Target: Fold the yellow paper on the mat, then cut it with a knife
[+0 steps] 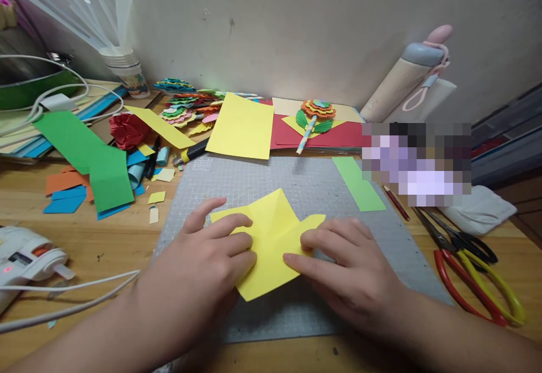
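Both sides of the creased yellow paper (273, 235) are taken! Left hand (218, 246) grips one, thumb out of sight; right hand (349, 260) pinches the other, and the sheet spans the gap, over the grey cutting mat (237, 184). Far right on that mat lies a light green strip (359, 184); behind it rests a paper flower (317, 112).

A pixelated patch (417, 164) masks whatever lies beside the red paper (342, 134). The left edge crops the white glue gun (29, 271) and green container (25, 93). The thumb of the left hand (212, 254) is hidden, probably beneath the yellow sheet (273, 249).
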Demonstrator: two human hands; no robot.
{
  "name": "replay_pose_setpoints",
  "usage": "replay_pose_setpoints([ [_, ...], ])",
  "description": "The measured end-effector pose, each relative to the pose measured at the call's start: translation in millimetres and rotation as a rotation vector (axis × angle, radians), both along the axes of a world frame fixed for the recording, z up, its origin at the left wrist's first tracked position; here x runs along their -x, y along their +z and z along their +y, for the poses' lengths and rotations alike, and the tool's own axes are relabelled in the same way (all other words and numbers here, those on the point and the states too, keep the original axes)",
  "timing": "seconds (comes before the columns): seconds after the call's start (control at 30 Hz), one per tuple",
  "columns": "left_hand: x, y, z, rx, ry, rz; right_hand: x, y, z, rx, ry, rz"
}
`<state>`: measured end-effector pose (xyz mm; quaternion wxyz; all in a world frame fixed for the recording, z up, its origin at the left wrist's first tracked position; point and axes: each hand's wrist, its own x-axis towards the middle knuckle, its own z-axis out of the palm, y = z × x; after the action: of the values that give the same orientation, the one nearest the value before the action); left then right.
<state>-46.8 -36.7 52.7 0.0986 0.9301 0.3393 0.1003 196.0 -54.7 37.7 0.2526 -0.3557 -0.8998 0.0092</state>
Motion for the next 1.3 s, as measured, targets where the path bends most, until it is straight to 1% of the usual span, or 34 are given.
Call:
replay_pose_setpoints([
  [0.2, -9.1, -3.6, -8.2, 0.132, -0.027, -0.025, 2.2, -1.6, -4.5, 0.073, 0.006, -0.147],
  [0.3, -11.9, -5.8, -11.0, 0.152, -0.033, -0.028, 2.7, -3.5, -3.7, 0.108, 0.029, -0.218],
  [0.43, -13.7, -9.4, -10.8, 0.131, 0.008, 0.03, 2.3, -6.7, -1.2, 0.15, 0.046, -0.266],
  [0.6, -13.6, -16.1, -7.2, 0.124, 0.013, 0.053, 0.9, -6.0, 0.7, 0.265, 0.028, -0.237],
  [0.7, -12.8, -18.6, -4.1, 0.063, 0.009, 0.049, 0.4, -3.0, 1.4, 0.327, 0.03, -0.189],
  [0.8, -11.9, -18.5, -2.6, 0.004, -0.02, 0.025, 0.1, -1.5, 1.7, 0.379, 0.043, -0.143],
  [0.9, -11.6, -16.9, -4.3, -0.008, -0.038, 0.001, 0.5, -2.7, 2.2, 0.415, 0.056, -0.138],
  [1.0, -12.1, -15.6, -7.5, 0.029, -0.032, 0.006, 1.3, -4.6, 3.1, 0.432, 0.069, -0.158],
  [1.17, -14.0, -13.2, -9.7, 0.152, 0.001, 0.018, 2.0, -6.3, 4.1, 0.458, 0.069, -0.148],
  [1.3, -15.3, -10.2, -9.1, 0.216, 0.012, 0.029, 1.7, -6.3, 4.2, 0.469, 0.07, -0.136],
])
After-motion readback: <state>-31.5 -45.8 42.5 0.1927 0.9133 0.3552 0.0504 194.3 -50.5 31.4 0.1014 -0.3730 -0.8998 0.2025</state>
